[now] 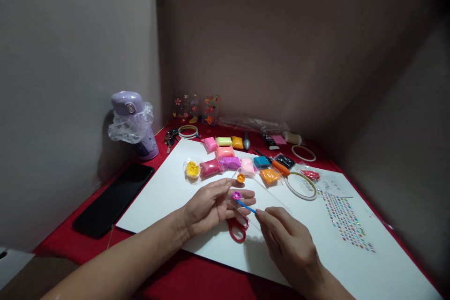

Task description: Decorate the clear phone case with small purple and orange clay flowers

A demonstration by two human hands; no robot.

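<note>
My left hand holds a clear plastic piece with a rounded edge, thumb on top and fingers stretched beneath it. An orange clay flower and a purple clay flower sit on or against this plastic near the fingers. My right hand pinches a thin blue modelling tool, its tip at the purple flower. Whether the tip touches or carries that flower, I cannot tell. Red-handled scissors lie below the left hand, partly hidden.
Several clay packets, including a magenta one, lie behind my hands on the white board. At right are a gem sticker sheet and a hoop. A phone and purple bottle are at left.
</note>
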